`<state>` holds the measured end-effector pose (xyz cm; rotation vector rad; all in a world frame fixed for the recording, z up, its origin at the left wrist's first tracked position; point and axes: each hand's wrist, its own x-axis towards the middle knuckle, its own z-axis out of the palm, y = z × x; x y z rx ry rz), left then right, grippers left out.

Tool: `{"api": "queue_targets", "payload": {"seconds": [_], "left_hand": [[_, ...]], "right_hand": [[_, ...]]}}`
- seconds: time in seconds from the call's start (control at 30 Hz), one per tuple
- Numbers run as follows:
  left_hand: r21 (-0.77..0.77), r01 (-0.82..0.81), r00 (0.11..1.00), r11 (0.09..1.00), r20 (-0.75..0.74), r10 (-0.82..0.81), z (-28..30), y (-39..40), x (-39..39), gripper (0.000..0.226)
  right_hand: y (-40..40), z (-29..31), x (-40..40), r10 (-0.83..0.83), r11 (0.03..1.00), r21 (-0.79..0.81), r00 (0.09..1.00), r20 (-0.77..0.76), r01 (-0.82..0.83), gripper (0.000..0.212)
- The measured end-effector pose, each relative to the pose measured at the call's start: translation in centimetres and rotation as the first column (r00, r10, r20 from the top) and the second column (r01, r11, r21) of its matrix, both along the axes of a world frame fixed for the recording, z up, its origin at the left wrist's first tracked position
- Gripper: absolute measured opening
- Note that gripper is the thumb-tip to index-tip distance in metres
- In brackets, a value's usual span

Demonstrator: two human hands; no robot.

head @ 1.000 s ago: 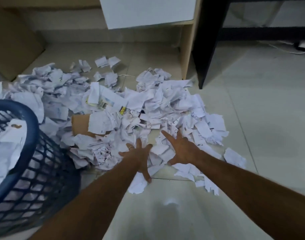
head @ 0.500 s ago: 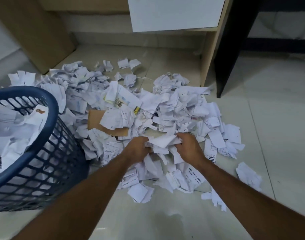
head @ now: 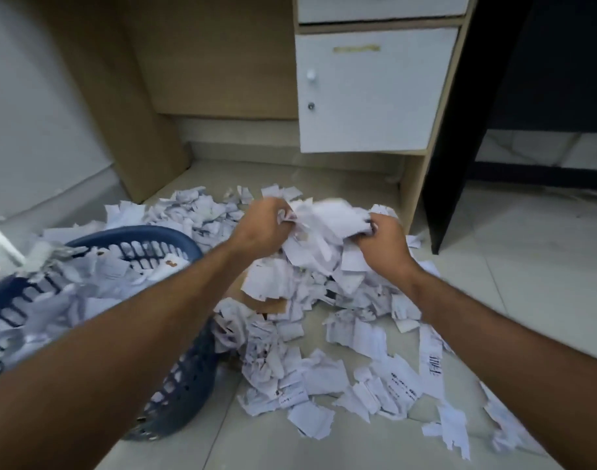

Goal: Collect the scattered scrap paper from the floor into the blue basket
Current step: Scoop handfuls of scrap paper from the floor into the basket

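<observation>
head view: both arms reach out over the floor
left hand [head: 263, 227]: fingers curled into a bunch of scrap paper [head: 327, 222]
right hand [head: 383, 237]: gripping the bunch's other side
bunch: raised above the pile [head: 324, 334] (blurred)
basket [head: 175, 237]: blue, lower left, holding scraps, beside the pile

White torn scrap paper [head: 290, 337] heaped on floor; blue basket [head: 185, 378] beside it, part-filled.

Under me, a pale glossy tiled floor [head: 514, 286] carries a sprawling heap of torn white scrap paper [head: 324, 354], a flat brown cardboard piece [head: 273, 305] among it, and my blue slotted plastic basket [head: 185, 385], at the heap's left edge.
</observation>
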<state>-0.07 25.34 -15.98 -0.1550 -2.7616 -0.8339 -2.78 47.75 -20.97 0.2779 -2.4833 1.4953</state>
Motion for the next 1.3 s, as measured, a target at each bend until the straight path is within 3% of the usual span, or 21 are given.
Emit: {"api": "queue_targets", "payload": {"seconds": [0.17, 0.27, 0.37, 0.47, 0.53, 0.63, 0.73, 0.8, 0.87, 0.97, 1.07, 1.13, 1.23, 1.3], "left_hand": [[-0.119, -0.166, 0.982, 0.979, -0.116, 0.152, 6.7, -8.8, 3.5, 0.011], [-0.259, -0.266, 0.964, 0.928, -0.082, 0.254, 8.7, -14.7, 6.8, 0.007], [-0.39, -0.322, 0.933, 0.862, 0.021, 0.358, 8.0, -20.1, 10.0, 0.006], [-0.477, -0.314, 0.885, 0.821, 0.165, 0.435, 4.8, -22.4, 12.4, 0.018], [-0.47, -0.271, 0.862, 0.84, 0.27, 0.43, 2.1, -22.8, 14.0, 0.023], [-0.458, -0.175, 0.818, 0.872, 0.425, 0.388, -1.6, -23.2, 15.8, 0.048], [-0.422, -0.072, 0.667, 0.904, 0.654, 0.358, -3.8, -22.1, 17.0, 0.066], [-0.342, -0.041, 0.579, 0.939, 0.758, 0.301, -4.4, -21.2, 17.3, 0.053], [-0.241, -0.066, 0.573, 0.968, 0.785, 0.234, -4.3, -21.6, 17.0, 0.034], [-0.033, -0.217, 0.684, 0.976, 0.708, 0.176, -2.7, -23.7, 17.1, 0.031], [0.162, -0.338, 0.758, 0.927, 0.631, 0.165, -0.3, -25.6, 18.0, 0.027], [0.238, -0.355, 0.806, 0.904, 0.568, 0.167, 1.0, -26.2, 18.2, 0.034], [0.17, -0.32, 0.875, 0.932, 0.43, 0.222, 2.7, -25.4, 17.7, 0.034], [0.054, -0.302, 0.913, 0.952, 0.302, 0.273, 3.3, -23.9, 16.9, 0.028]], "right_hand": [[-6.8, 5.6, 0.0, 0.084, 0.996, 0.011, 0.995, -0.049, -0.084, 0.022], [-11.6, 7.7, 0.7, 0.165, 0.986, 0.025, 0.984, -0.071, -0.164, 0.024], [-16.3, 8.9, 2.4, 0.25, 0.968, -0.003, 0.963, -0.101, -0.252, 0.014], [-20.6, 8.6, 4.9, 0.313, 0.946, -0.071, 0.948, -0.057, -0.316, 0.019], [-22.9, 7.9, 6.8, 0.361, 0.931, -0.052, 0.932, -0.034, -0.362, 0.026], [-25.4, 6.3, 9.3, 0.442, 0.897, -0.003, 0.897, 0.024, -0.442, 0.037], [-27.3, 4.6, 10.9, 0.501, 0.836, 0.218, 0.863, 0.071, -0.503, 0.034], [-28.8, 3.7, 11.9, 0.533, 0.743, 0.407, 0.837, 0.122, -0.532, 0.031], [-30.2, 2.8, 12.5, 0.541, 0.609, 0.572, 0.815, 0.208, -0.55, 0.046], [-31.6, 1.6, 12.8, 0.467, 0.447, 0.702, 0.814, 0.346, -0.554, 0.057], [-32.2, 0.5, 12.6, 0.402, 0.154, 0.763, 0.745, 0.532, -0.628, 0.051], [-32.2, 0.6, 12.8, 0.355, 0.011, 0.745, 0.699, 0.621, -0.667, 0.052], [-31.9, 1.9, 13.3, 0.375, -0.068, 0.754, 0.684, 0.626, -0.653, 0.046], [-31.3, 3.3, 13.5, 0.398, -0.028, 0.783, 0.712, 0.579, -0.621, 0.05]]}}
